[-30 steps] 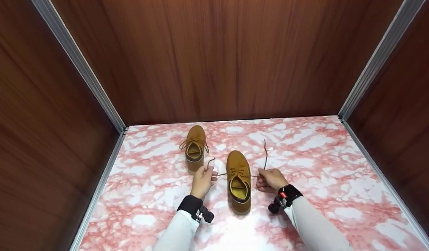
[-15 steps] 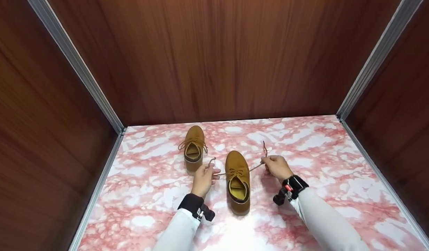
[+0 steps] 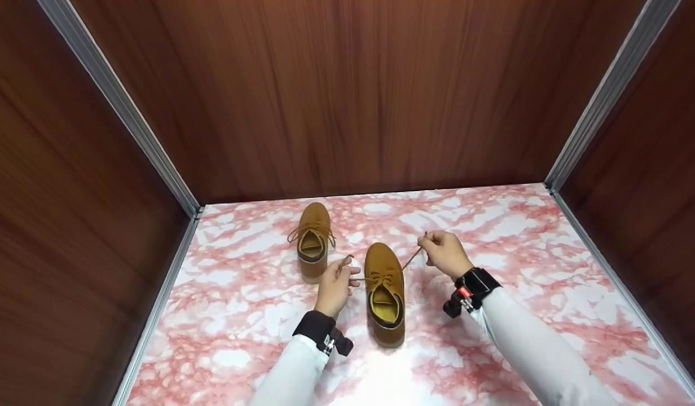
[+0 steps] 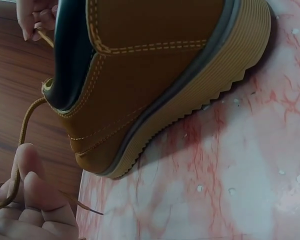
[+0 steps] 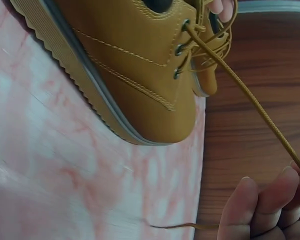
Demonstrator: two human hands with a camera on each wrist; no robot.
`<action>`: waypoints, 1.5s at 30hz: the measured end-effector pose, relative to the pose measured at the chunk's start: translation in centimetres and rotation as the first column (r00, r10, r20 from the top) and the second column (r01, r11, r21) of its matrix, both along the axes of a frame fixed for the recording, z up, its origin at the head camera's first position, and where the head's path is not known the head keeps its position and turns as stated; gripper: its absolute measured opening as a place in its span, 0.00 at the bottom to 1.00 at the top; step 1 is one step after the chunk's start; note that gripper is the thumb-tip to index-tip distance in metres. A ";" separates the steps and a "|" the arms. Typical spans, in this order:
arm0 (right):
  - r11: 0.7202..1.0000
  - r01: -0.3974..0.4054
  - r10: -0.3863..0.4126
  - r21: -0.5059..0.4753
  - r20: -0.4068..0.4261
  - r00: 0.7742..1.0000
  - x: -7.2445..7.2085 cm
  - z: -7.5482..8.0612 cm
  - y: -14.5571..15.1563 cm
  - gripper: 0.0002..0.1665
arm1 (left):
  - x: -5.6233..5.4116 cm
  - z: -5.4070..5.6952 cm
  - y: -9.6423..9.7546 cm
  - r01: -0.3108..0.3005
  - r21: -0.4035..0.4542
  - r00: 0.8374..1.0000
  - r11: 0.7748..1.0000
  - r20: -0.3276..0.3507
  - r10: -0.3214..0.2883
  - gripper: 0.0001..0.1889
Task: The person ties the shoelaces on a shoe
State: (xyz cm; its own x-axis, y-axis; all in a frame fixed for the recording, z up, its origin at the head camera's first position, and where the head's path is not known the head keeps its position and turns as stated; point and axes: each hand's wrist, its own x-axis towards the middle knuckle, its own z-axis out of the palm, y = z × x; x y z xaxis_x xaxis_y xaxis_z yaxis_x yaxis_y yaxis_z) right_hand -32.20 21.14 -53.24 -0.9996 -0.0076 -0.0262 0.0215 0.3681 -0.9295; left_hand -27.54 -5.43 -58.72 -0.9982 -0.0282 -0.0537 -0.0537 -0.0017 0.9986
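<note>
A tan lace-up shoe (image 3: 383,258) stands upright on the table, toe pointing away, its two lace ends drawn out sideways. On its left, my left hand (image 3: 333,288) holds one lace end (image 4: 26,120), which loops through the fingers with its tip hanging free. Past the shoe's right side, my right hand (image 3: 448,255) pinches the other lace end (image 5: 245,92) between thumb and fingers. That lace runs taut from the top eyelet, and its loose tip trails below the hand in the right wrist view.
A matching shoe (image 3: 315,216) with its laces tied in a bow stands farther back on the left, close to my left hand. Brown wood-grain panels (image 3: 347,101) enclose the red-and-white marbled tabletop (image 3: 511,242) at the back and sides.
My right hand has moved forward, away from my body, raising its lace from level to a slant. The left hand has shifted slightly forward and right, still holding its lace. Both shoes stay put.
</note>
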 end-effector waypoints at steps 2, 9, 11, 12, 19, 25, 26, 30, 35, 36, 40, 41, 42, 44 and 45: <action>0.999 -0.011 0.012 0.031 -0.027 1.000 -0.1 0.4 -0.2 0.14 | -0.1 0.0 0.2 -0.002 0.002 1.000 1.000 -0.006 0.002 0.20; 0.995 -0.052 0.059 0.083 -0.091 0.994 -0.1 2.0 -0.7 0.14 | -0.5 0.2 0.7 -0.008 -0.001 1.000 1.000 -0.023 0.008 0.18; 0.995 -0.060 0.068 0.086 -0.103 0.992 -0.1 2.4 -0.8 0.13 | -0.7 0.5 0.8 -0.008 -0.016 0.999 1.000 -0.038 0.007 0.17; 0.995 -0.062 0.070 0.082 -0.107 0.992 -0.1 2.6 -0.9 0.13 | -0.8 0.7 0.8 -0.008 -0.023 0.999 1.000 -0.049 0.007 0.17; 0.994 -0.096 0.103 0.060 -0.131 0.986 0.1 3.9 -1.3 0.11 | -1.7 2.6 1.4 0.010 -0.041 0.991 0.999 -0.129 -0.015 0.13; 0.991 -0.115 0.125 0.070 -0.164 0.979 0.2 4.4 -1.4 0.12 | -2.3 4.3 2.3 0.016 -0.123 0.980 0.992 -0.197 -0.040 0.12; 0.991 -0.116 0.127 0.071 -0.169 0.978 0.3 4.5 -1.4 0.12 | -2.3 4.6 2.5 0.018 -0.140 0.977 0.990 -0.210 -0.048 0.12; 0.990 -0.114 0.127 0.080 -0.186 0.974 0.5 4.6 -1.3 0.13 | -2.4 5.3 3.5 0.054 -0.206 0.960 0.977 -0.258 -0.108 0.12; 0.989 -0.117 0.132 0.085 -0.191 0.973 0.6 4.5 -1.0 0.12 | -2.4 5.2 4.3 0.105 -0.322 0.949 0.941 -0.251 -0.191 0.10; 0.989 -0.120 0.133 0.081 -0.190 0.973 0.7 4.5 -1.0 0.12 | -2.4 5.0 4.3 0.113 -0.344 0.952 0.932 -0.231 -0.200 0.10; 0.988 -0.129 0.144 0.089 -0.193 0.971 0.8 4.5 -0.7 0.12 | -2.3 4.0 3.9 0.120 -0.398 0.970 0.909 -0.149 -0.193 0.07; 0.986 -0.132 0.149 0.097 -0.194 0.970 0.8 4.5 -0.6 0.12 | -2.3 3.8 3.8 0.120 -0.399 0.973 0.909 -0.134 -0.187 0.07; 0.986 -0.134 0.152 0.102 -0.193 0.969 0.8 4.5 -0.6 0.13 | -2.3 3.6 3.6 0.119 -0.391 0.976 0.913 -0.123 -0.180 0.06; 0.984 -0.135 0.154 0.113 -0.192 0.969 0.8 4.6 -0.3 0.12 | -2.5 3.5 3.6 0.116 -0.368 0.979 0.923 -0.115 -0.169 0.06; 0.984 -0.134 0.155 0.116 -0.193 0.969 0.8 4.7 -0.2 0.12 | -2.6 3.5 3.6 0.116 -0.351 0.980 0.929 -0.113 -0.165 0.06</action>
